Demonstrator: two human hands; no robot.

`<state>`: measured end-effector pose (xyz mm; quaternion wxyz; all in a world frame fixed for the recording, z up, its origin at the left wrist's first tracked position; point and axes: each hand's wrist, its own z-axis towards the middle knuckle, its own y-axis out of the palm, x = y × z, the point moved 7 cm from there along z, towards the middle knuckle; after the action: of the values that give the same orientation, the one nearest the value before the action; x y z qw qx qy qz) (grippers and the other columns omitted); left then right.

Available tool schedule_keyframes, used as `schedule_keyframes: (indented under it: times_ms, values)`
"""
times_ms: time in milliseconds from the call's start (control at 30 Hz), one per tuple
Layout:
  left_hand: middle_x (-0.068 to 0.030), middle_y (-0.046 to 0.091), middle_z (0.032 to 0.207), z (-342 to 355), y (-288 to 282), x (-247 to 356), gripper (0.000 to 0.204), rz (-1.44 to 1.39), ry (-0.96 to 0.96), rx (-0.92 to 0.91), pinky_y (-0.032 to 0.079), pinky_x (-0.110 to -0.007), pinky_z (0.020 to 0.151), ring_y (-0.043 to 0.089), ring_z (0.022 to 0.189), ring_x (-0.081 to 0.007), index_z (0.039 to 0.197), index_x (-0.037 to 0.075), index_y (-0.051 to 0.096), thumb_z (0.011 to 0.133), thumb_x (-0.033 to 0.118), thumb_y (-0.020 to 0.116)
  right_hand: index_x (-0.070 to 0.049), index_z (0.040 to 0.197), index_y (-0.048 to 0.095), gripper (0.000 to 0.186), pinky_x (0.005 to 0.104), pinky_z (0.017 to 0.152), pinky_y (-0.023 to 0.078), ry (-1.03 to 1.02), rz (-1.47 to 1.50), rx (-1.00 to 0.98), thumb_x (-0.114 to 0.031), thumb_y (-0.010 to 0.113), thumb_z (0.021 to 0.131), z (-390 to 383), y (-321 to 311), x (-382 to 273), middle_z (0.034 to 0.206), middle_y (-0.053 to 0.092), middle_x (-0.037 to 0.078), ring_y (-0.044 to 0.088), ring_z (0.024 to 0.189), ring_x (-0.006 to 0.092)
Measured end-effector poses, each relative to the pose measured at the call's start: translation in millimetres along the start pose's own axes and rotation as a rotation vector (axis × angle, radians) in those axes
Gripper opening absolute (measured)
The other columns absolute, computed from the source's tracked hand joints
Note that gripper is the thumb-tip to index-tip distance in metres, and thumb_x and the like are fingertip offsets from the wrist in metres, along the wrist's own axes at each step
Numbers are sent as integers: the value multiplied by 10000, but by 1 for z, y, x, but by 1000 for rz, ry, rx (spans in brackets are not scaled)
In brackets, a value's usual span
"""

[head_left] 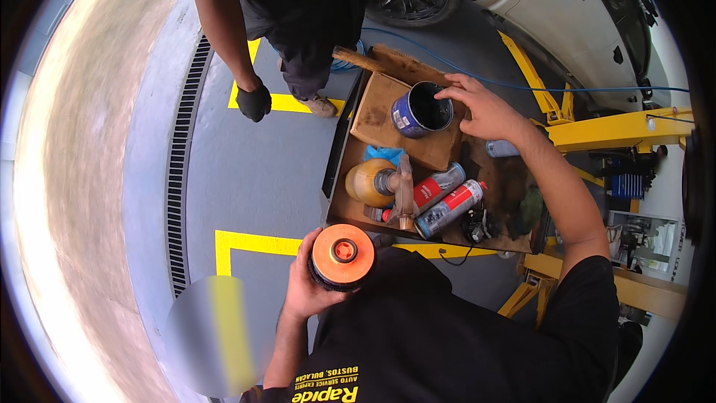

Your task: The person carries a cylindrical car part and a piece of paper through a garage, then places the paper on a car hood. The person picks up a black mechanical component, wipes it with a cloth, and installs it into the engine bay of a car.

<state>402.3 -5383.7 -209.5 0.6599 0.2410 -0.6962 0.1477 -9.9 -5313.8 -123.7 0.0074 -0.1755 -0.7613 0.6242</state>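
Note:
My left hand (313,291) holds a round filter (343,254) with an orange end face and black lower edge, near my body. My right hand (477,108) has its fingers spread at the right rim of an open blue can (405,116); I cannot tell whether they touch it. The can stands on a cardboard box (369,119) in a worn tray. Nearer me lie a yellow bottle with a metal spray head (362,183), two spray cans (451,205), a blue cloth (382,155) and dark, greasy items.
A co-worker's gloved hand (253,101) hangs left of the tray (335,186); they stand beyond it. A white car (544,0) with a dark wheel is behind, yellow lift arms (611,130) at the right. A blue hose (522,88) crosses behind; a floor grate (186,142) runs at left.

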Motion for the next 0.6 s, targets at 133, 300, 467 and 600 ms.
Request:
schedule_keyframes:
  times_ms: [133,300,467,600]
  values:
    - [-162,567,1387,9,18,12,1182,38,-7,-140,440,-461,1135,563,1318,-292,1518,23,301,571,184,990,-152,1435,509,731,430,1090,426,218,1027,12,-11,619,726,-60,-7,6,1518,454,123,425,1414,273]
    - [-183,563,1414,33,73,45,1125,326,131,-310,450,-472,1119,567,1317,-361,1493,42,368,571,266,972,-86,1467,438,788,431,1067,429,40,1518,177,-125,675,717,-147,-15,-35,1533,432,198,443,1390,291]
    - [-203,569,1394,53,138,68,1140,517,202,-459,478,-495,1075,561,1282,-424,1519,105,351,547,234,933,-49,1370,533,701,451,1072,394,-161,1278,549,-182,681,698,-232,-31,-90,1519,416,238,441,1385,329]
    - [-203,555,1381,59,177,98,1160,659,295,-530,503,-508,1029,556,1258,-433,1539,169,334,549,235,934,-77,1305,606,638,486,1096,375,-166,831,598,-157,665,675,-273,-48,-131,1461,447,274,467,1350,388]
